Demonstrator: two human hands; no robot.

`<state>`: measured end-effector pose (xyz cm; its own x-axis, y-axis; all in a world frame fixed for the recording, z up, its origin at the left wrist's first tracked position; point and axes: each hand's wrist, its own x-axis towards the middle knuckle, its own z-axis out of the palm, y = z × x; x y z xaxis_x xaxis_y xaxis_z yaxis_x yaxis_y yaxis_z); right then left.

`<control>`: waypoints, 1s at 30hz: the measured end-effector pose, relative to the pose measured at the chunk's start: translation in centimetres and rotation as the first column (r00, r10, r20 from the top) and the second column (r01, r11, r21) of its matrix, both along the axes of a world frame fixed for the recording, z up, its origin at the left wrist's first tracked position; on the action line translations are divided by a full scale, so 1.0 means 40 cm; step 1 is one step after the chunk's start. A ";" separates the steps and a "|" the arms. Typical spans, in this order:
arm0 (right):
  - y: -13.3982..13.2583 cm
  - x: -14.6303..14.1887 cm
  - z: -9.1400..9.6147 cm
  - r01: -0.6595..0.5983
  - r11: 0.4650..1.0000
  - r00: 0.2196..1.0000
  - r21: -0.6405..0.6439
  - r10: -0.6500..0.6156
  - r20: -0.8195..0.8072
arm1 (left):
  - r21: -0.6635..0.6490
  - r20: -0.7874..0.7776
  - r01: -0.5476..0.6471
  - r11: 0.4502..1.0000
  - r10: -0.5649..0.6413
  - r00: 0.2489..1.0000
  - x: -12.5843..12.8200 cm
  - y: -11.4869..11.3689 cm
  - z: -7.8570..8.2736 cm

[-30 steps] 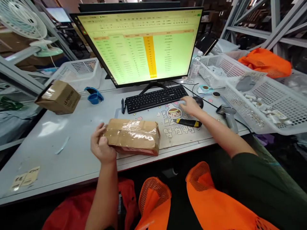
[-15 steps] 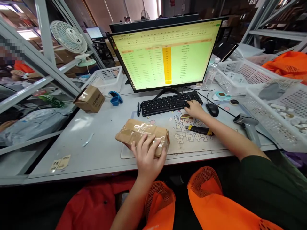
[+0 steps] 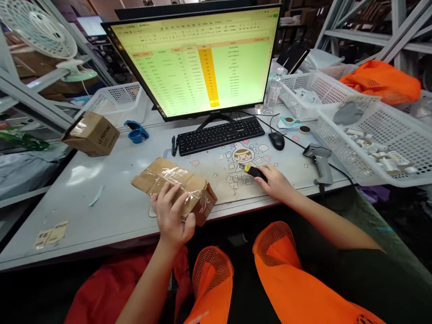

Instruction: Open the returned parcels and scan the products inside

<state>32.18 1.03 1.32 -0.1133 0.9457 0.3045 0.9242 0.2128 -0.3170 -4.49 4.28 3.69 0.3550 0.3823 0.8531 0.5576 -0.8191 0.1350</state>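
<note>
A brown cardboard box (image 3: 184,177) wrapped in clear tape lies at the front of the desk, its near right corner at the desk's edge. My left hand (image 3: 171,218) grips it, fingers across the top and thumb at the near side. To the right, my right hand (image 3: 275,182) is closed around a yellow and black utility knife (image 3: 255,172), whose tip points left above the printed desk mat (image 3: 221,168). The palm hides the back of the knife's handle.
Behind the box stand a black keyboard (image 3: 219,135), a mouse (image 3: 276,141) and a monitor (image 3: 202,67). A barcode scanner (image 3: 320,164) and white baskets (image 3: 405,175) are on the right. Leftward sit a small carton (image 3: 96,135) and a blue tape dispenser-like object (image 3: 137,132).
My right hand has left the keyboard and taken hold of the utility knife. The box is turned slightly under my left hand, with its right end tilted toward me. The view has shifted right.
</note>
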 end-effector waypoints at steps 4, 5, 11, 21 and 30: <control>-0.086 -0.099 0.065 -0.355 0.897 0.928 0.264 0.373 -0.021 | 0.044 0.003 0.012 0.999 -0.012 1.000 -0.008 -0.004 -0.020; -0.095 -0.124 0.081 -0.408 0.866 0.906 0.289 0.423 0.012 | 0.039 -0.013 0.007 0.999 -0.007 1.000 -0.012 -0.005 -0.021; -0.068 -0.222 0.119 -0.540 0.780 0.839 0.317 0.526 0.137 | -0.061 -0.172 -0.083 0.995 0.071 0.983 -0.037 -0.019 -0.005; 0.003 -0.141 0.040 -0.149 0.942 0.985 0.302 0.170 -0.043 | -0.091 -0.190 -0.081 0.993 0.063 0.980 -0.043 -0.038 0.012; -0.071 0.072 -0.071 0.287 0.914 0.947 0.288 -0.226 -0.226 | -0.273 0.410 -0.353 0.895 0.440 0.799 -0.244 -0.044 -0.027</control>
